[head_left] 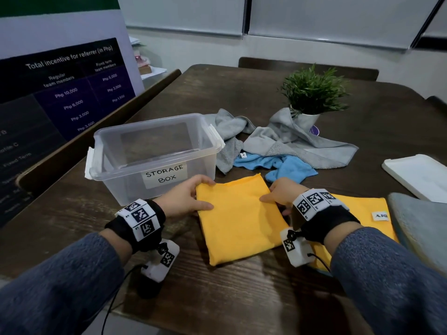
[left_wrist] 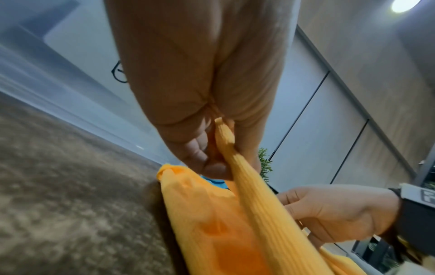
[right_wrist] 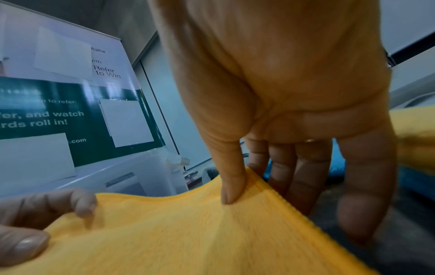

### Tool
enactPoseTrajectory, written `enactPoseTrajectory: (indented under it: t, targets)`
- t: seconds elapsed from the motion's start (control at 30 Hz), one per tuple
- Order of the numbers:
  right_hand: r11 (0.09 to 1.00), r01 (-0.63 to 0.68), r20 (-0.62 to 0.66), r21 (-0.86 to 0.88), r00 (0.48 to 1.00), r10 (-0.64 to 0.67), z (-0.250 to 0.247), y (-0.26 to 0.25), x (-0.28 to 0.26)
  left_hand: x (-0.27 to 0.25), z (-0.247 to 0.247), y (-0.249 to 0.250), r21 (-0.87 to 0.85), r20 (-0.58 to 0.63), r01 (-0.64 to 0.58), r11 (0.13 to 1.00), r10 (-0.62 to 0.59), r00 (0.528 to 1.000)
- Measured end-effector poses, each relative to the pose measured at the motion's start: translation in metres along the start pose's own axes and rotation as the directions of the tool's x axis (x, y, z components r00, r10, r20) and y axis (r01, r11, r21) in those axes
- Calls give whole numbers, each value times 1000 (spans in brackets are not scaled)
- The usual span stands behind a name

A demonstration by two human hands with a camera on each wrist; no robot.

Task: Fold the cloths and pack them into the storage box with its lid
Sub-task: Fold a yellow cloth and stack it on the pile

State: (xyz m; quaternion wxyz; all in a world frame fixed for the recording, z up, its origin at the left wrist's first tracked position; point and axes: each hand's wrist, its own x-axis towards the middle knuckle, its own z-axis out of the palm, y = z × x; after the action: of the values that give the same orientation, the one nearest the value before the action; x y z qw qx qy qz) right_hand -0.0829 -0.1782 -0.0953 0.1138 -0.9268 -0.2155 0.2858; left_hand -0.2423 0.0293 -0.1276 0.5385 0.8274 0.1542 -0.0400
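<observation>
A: The dark wooden table (head_left: 242, 298) stood in an office room with a printed banner to one side. What were the hands doing?

B: The left hand (head_left: 186, 198) pinched the folded yellow cloth (head_left: 239, 221) at its edge nearest the storage box (head_left: 154, 151), thumb on top, fingers tucked under. The right hand (head_left: 281, 195) gripped the opposite edge, thumb pressing down, fingers curled beneath. The cloth lay just in front of the box, far corners barely lifted.

A: So the next move was into the box?

B: I'd judge so. The box held nothing I could see. To do it well: keep both pinches level so the layers don't slide, lift clear of the box rim, lay it flat on the bottom.

A: And around that?

B: A second yellow cloth (head_left: 362, 213) lay on the side of the folded one away from the box, partly under the right wrist. Beside the box, crumpled grey cloths (head_left: 285, 139) and a blue cloth (head_left: 285, 165) awaited folding, near a potted plant (head_left: 312, 93). The white lid (head_left: 418, 177) sat well apart from the box.
</observation>
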Motion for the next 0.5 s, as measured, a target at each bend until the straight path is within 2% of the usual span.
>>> enactPoseTrajectory:
  t: [0.07,0.13,0.23,0.37,0.43,0.5]
  targets:
    - [1000,5,-22,-7,1000,-5,-6,-2,-2,-2,-4,5,79,-11,-66,995,67,998]
    - [999,25,-59,19,998,-24,-10,-3,-2,-2,-6,9,128,-77,-84,988,94,993]
    - [988,74,-151,136,987,-53,-10,-4,-1,-1,-2,8,98,-182,-7,995,25,983]
    - [980,84,-171,183,984,-52,4,-5,1,-3,5,2,239,-196,105,965,-58,979]
    - [982,114,-167,149,982,-88,13,-4,3,-4,6,2,355,-238,164,920,-80,968]
    - [985,169,-155,43,975,-161,24,-5,1,-8,9,7,429,-310,201,881,-65,948]
